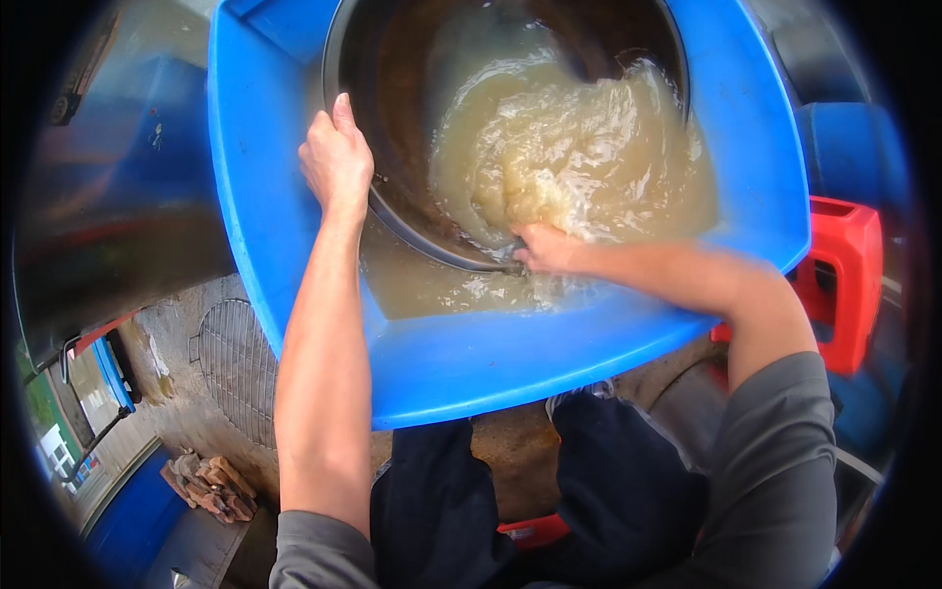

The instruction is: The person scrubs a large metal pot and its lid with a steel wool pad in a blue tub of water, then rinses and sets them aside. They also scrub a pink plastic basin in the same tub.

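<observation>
A large round dark metal pot (394, 110) leans inside a blue plastic tub (486, 375), partly sunk in murky brown water (589, 140). Its left rim is in the grip of my left hand (337, 158), with the thumb pointing up. My right hand (550, 249) is closed around the near rim at the water's surface, its fingertips partly hidden. Water swirls and foams inside the pot, most strongly just beyond my right hand. The pot's far edge runs out of view at the top.
A red plastic stool (861, 287) stands right of the tub, near a blue barrel (846, 147). At the left, a round wire grill rack (239, 368) lies on the concrete ground, beyond a pile of split firewood (210, 486). My legs are close against the tub's near side.
</observation>
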{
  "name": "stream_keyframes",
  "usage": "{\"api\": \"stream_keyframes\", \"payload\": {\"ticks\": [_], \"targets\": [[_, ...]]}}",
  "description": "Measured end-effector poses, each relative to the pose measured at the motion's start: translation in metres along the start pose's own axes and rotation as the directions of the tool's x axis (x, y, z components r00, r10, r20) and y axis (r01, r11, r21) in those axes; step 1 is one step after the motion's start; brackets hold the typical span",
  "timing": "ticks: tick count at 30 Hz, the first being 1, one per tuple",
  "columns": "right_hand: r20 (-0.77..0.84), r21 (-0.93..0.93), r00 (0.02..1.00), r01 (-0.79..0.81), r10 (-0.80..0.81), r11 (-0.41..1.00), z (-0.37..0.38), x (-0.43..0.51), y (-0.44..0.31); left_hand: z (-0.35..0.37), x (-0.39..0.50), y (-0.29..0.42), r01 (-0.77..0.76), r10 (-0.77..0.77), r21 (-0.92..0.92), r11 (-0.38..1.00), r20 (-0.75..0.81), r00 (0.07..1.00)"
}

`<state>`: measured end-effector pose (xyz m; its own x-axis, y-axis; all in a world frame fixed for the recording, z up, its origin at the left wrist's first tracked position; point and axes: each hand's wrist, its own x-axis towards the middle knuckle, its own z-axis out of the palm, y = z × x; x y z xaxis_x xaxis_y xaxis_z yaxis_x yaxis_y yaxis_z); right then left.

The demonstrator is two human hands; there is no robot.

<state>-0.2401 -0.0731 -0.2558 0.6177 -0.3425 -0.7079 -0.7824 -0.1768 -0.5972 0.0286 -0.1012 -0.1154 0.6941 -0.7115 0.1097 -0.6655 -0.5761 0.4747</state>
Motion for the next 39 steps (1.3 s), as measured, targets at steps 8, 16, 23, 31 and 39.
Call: {"api": "stream_keyframes", "payload": {"ticks": [8,16,23,31,39], "targets": [[-0.067,-0.438,0.987,-0.163,0.148,0.884,-0.032,-0.014,0.053,-0.034,-0.020,0.035,-0.159,0.171,-0.146,0.976,0.073,0.983],[-0.408,0.155,0.811,0.515,-0.420,0.843,-0.032,-0.010,-0.097,-0.033,-0.032,0.028,-0.254,0.234,-0.265,0.930,-0.103,0.967],[-0.958,-0.238,-0.034,0.650,-0.285,0.721,-0.197,0.081,-0.174,-0.031,-0.028,0.020,-0.195,0.183,-0.221,0.956,-0.074,0.980],[-0.975,0.132,0.191,0.111,0.109,0.985,-0.275,0.087,0.046,-0.033,-0.037,0.036,-0.223,0.193,-0.344,0.912,-0.119,0.974],[-0.637,-0.111,0.720,-0.439,0.275,0.892,-0.141,0.021,0.212,-0.020,-0.036,0.043,-0.243,0.227,-0.388,0.889,-0.087,0.970]]}}
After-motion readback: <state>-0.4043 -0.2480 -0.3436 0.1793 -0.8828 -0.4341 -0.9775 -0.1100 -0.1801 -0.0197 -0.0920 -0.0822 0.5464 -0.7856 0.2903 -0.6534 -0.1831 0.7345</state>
